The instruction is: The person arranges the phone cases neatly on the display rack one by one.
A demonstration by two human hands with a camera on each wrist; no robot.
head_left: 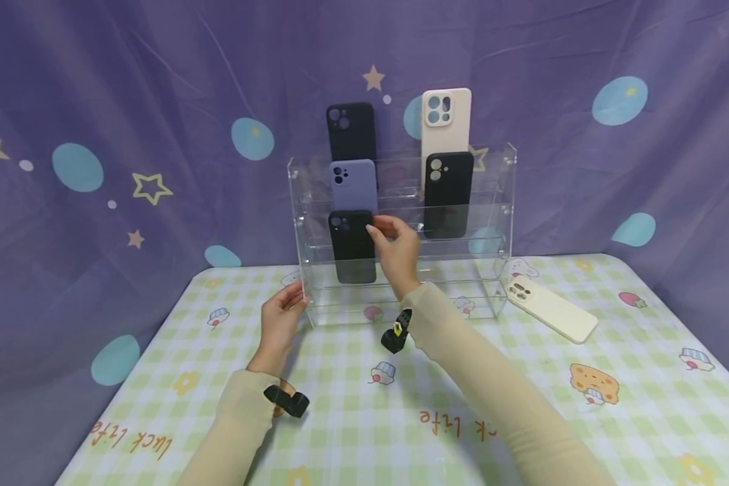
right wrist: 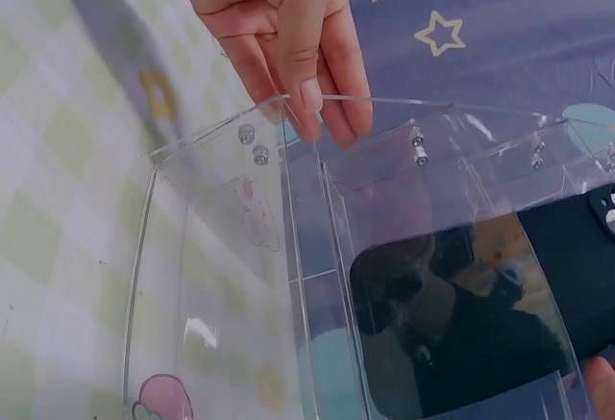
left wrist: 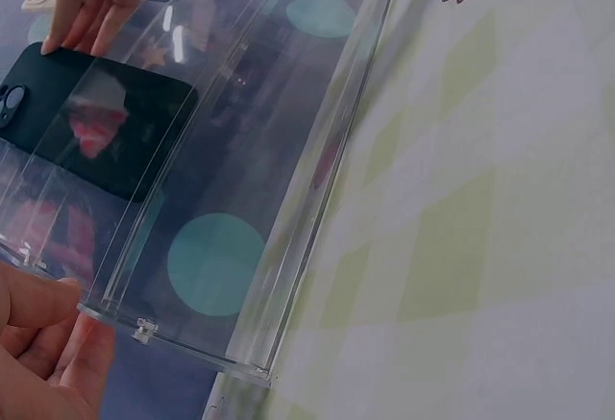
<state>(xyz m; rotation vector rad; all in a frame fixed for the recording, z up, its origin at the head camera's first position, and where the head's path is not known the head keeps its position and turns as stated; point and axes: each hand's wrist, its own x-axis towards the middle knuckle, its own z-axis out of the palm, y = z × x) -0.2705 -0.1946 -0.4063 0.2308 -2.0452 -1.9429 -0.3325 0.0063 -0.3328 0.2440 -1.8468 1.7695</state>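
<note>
A clear acrylic stepped display rack (head_left: pixel 401 310) stands on the table. My left hand (head_left: pixel 281 317) pinches the front edge of its left side panel between thumb and fingers, as the right wrist view also shows. With thumb and fingertips, my right hand (head_left: pixel 397 253) grips the right edge of a black phone case (head_left: pixel 354 250), upright in a low front tier at the left. Behind that case stand a lavender phone case (head_left: pixel 355 185) and, higher, another black case (head_left: pixel 352 131). On the right side, a dark case (head_left: pixel 448 196) stands before a white case (head_left: pixel 455 131).
A cream phone case (head_left: pixel 553 310) lies flat on the table, right of the rack. The table wears a green-and-white checked cloth (head_left: pixel 334 432). A purple patterned curtain (head_left: pixel 176 101) hangs close behind the rack. Both wrists carry small black cameras (head_left: pixel 288 400).
</note>
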